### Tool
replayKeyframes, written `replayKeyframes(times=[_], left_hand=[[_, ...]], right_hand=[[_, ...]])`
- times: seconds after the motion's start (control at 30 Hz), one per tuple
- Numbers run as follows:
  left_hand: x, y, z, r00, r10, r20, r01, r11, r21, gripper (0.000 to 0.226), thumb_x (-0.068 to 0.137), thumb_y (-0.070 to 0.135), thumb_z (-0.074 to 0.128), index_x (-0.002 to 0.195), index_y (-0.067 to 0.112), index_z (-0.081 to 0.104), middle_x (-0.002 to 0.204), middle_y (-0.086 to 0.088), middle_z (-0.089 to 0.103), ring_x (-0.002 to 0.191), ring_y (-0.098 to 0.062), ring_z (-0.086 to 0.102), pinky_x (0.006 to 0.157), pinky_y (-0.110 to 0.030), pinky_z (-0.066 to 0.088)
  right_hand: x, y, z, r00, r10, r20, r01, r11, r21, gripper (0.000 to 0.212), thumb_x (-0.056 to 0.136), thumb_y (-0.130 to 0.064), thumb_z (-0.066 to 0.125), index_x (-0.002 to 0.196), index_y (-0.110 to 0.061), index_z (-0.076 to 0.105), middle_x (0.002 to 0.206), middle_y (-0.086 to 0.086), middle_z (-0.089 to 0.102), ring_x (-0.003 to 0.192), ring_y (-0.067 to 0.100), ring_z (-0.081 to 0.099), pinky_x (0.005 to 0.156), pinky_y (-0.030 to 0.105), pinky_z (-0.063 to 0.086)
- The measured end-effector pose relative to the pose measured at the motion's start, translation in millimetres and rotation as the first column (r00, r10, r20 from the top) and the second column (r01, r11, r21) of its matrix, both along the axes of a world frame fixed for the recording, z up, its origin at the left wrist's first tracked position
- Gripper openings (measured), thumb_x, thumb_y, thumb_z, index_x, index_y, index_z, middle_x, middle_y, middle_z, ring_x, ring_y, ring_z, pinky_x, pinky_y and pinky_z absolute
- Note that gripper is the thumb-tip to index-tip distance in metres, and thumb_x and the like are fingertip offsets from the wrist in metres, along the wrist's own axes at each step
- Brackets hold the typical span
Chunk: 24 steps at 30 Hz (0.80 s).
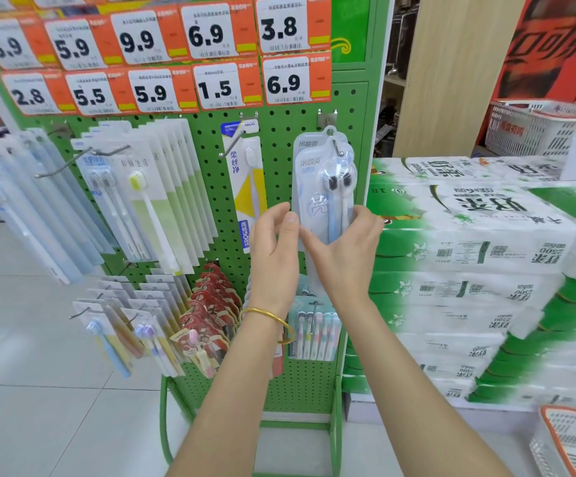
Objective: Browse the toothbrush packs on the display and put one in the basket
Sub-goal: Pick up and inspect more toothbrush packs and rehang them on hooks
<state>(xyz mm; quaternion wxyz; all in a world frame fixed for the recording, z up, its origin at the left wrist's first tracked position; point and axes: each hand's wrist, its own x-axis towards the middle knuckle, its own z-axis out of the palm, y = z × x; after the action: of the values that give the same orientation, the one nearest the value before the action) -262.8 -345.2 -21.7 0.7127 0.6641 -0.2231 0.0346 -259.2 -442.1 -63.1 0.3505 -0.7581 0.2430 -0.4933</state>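
Note:
A clear twin toothbrush pack [324,173] with two dark-bristled brushes hangs on a hook at the right of the green pegboard display [279,139]. My left hand [274,249] pinches the pack's left edge with thumb and fingers. My right hand [345,249] holds its lower right side, fingers curled round the edge. A second pack of the same kind hangs right behind it. The corner of a white basket with an orange rim [568,442] shows at the bottom right, well below both hands.
More toothbrush packs hang in rows at the left [149,194] and below [314,335]. Price tags [211,32] line the top. Stacked tissue packs [469,263] stand close on the right, with another white basket [530,129] behind. Tiled floor lies to the left.

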Motion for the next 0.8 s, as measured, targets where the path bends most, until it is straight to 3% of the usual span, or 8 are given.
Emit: replayKeyframes(times=[0.23,0.4,0.6,0.8], left_hand=[[8,5,-4,1.000,0.014,-0.008,-0.013,0.999,0.048,0.022,0.098,0.025,0.043,0.117,0.022,0.053,0.119,0.011,0.049,0.114,-0.005,0.050,0.103,-0.038,0.042],[13,5,-12,1.000,0.007,-0.024,-0.005,0.997,0.075,0.016,0.098,0.023,0.044,0.112,0.024,0.053,0.116,0.011,0.050,0.113,-0.009,0.051,0.102,-0.041,0.043],[16,4,-28,0.998,0.014,-0.061,-0.006,0.992,0.128,0.020,0.097,0.020,0.046,0.116,0.021,0.052,0.127,-0.001,0.049,0.115,-0.009,0.050,0.103,-0.040,0.042],[13,12,-70,0.990,0.055,-0.130,-0.028,0.980,0.195,0.023,0.096,0.013,0.046,0.116,0.020,0.052,0.124,0.001,0.052,0.107,-0.006,0.052,0.098,-0.028,0.043]], right_hand=[[32,-2,6,0.998,-0.063,-0.016,0.064,0.996,0.060,0.083,0.069,-0.044,0.079,0.124,0.004,0.039,0.122,0.017,0.040,0.109,0.033,0.042,0.087,0.028,0.034],[40,-1,6,0.997,-0.057,-0.061,0.061,0.996,0.072,0.085,0.072,-0.046,0.076,0.129,0.003,0.036,0.126,0.017,0.038,0.110,0.034,0.043,0.089,0.032,0.036],[22,-9,-1,0.986,-0.063,-0.154,0.062,0.998,-0.013,0.088,0.074,-0.046,0.074,0.136,0.002,0.033,0.135,0.018,0.036,0.122,0.034,0.040,0.095,0.037,0.038],[-36,-39,-67,0.956,0.023,-0.291,0.008,0.994,0.105,0.045,0.088,-0.013,0.059,0.130,-0.004,0.045,0.127,0.012,0.048,0.114,0.023,0.048,0.095,0.031,0.040]])
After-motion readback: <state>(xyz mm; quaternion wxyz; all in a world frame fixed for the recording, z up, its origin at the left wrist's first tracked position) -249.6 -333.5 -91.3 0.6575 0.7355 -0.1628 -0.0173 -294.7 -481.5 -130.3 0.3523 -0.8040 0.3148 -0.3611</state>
